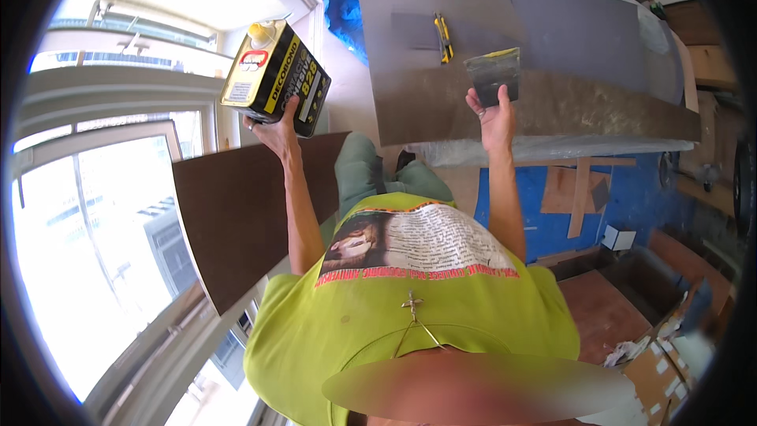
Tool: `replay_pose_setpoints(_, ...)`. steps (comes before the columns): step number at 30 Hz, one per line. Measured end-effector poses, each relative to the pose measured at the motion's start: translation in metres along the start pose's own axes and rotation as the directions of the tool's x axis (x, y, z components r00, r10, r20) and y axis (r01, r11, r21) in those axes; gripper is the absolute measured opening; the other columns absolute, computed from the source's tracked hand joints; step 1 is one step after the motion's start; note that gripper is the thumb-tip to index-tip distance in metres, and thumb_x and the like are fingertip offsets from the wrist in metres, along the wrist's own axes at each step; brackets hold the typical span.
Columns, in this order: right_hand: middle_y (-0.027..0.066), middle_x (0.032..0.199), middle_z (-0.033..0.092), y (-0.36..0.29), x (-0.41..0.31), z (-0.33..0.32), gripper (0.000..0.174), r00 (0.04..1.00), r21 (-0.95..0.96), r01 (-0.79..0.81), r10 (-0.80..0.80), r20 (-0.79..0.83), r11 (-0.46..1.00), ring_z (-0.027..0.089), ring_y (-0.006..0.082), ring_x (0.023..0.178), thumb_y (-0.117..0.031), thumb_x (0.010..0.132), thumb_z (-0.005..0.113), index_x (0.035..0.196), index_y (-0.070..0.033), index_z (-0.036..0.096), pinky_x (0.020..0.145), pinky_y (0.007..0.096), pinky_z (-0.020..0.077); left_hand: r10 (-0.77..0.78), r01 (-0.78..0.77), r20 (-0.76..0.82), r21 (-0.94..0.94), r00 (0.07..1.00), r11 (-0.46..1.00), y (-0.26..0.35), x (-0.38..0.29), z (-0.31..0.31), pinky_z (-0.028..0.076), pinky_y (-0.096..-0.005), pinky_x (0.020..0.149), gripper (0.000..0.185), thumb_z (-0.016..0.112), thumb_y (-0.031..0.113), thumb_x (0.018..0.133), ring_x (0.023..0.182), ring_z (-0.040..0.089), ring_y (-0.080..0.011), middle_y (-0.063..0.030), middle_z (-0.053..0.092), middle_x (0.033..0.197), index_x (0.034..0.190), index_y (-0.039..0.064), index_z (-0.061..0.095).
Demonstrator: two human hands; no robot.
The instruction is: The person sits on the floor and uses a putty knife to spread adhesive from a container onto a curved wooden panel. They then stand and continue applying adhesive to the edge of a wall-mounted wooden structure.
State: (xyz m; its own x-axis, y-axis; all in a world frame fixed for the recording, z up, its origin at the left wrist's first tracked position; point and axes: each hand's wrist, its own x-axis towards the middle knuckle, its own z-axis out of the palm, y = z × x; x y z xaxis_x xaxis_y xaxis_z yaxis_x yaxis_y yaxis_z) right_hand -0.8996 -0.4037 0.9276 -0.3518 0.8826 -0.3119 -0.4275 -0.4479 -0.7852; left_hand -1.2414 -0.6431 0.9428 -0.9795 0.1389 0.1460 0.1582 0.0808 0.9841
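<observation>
My left hand (275, 130) grips a rectangular metal can of Decobond contact adhesive (284, 77), held tilted at the left with its yellow cap towards the upper left. In my right hand (495, 118) is a flat, dark, roughly square spreader or scraper (494, 74) with a yellowish far edge, raised over a brown sheet (426, 107). On that sheet, to the left of the spreader, lies a yellow and black utility knife (443, 39). A grey sheet (579, 36) lies at the right on the same surface.
A dark brown panel (242, 207) leans at the left by the windows (118, 189). Clear plastic film (556, 148) hangs under the work surface's near edge. Blue sheeting (532, 207) with wood strips covers the floor at the right. A white box (619, 238) and cardboard (650, 379) stand lower right.
</observation>
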Motion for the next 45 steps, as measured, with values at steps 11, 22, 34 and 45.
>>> replay_pose_setpoints(11, 0.0131, 0.113, 0.069, 0.049, 0.024, 0.069, 0.048, 0.896, -0.061, 0.159, -0.170, -0.411, 0.985, 0.070, 0.0250, 0.097, -0.040, 0.107, 0.054, 0.118, 0.005, 0.063, 0.089, 0.0408, 0.0590, -0.047, 0.097, 0.324, -0.140, 0.945, 0.985, -0.126, 0.202, 0.203, 0.047, -0.0407, 0.108, 0.103, 0.100, 0.016, 0.059, 0.115, 0.059, -0.0301, -0.0241, 0.057, 0.127, 0.135, -0.013, 0.037)
replay_pose_setpoints(22, 0.0071, 0.112, 0.068, 0.086, -0.094, 0.146, 0.045, 0.525, -0.055, 0.163, -0.134, -0.841, 0.985, 0.067, 0.0214, 0.098, -0.043, 0.106, 0.056, 0.131, -0.006, 0.058, 0.090, 0.0416, 0.0546, -0.125, 0.079, 0.350, 0.144, 0.928, 0.986, -0.183, 0.272, 0.232, 0.043, -0.0417, 0.111, 0.102, 0.101, 0.020, 0.055, 0.115, 0.059, -0.0311, -0.0227, 0.059, 0.125, 0.132, -0.011, 0.041)
replay_pose_setpoints(34, 0.0101, 0.105, 0.072, 0.111, 0.160, 0.222, 0.047, 0.827, -0.037, 0.110, -0.112, -0.550, 0.993, 0.072, 0.0199, 0.089, -0.044, 0.103, 0.061, 0.119, 0.000, 0.065, 0.084, 0.0381, 0.0609, -0.260, 0.038, 0.623, 0.346, 0.738, 0.937, -0.141, 0.317, 0.215, 0.047, -0.0418, 0.104, 0.104, 0.099, 0.025, 0.054, 0.113, 0.061, -0.0330, -0.0234, 0.061, 0.123, 0.133, -0.009, 0.042)
replay_pose_setpoints(45, 0.0042, 0.086, 0.064, 0.151, 0.328, 0.251, 0.048, 0.931, -0.334, 0.074, -0.185, -0.315, 0.940, 0.062, 0.0135, 0.073, -0.048, 0.103, 0.061, 0.097, -0.001, 0.064, 0.067, 0.0295, 0.0488, -0.082, -0.298, 0.697, 0.406, 0.712, 0.864, -0.116, 0.430, 0.257, 0.048, -0.0442, 0.102, 0.105, 0.099, 0.029, 0.050, 0.109, 0.062, -0.0346, -0.0214, 0.063, 0.119, 0.133, -0.004, 0.044)
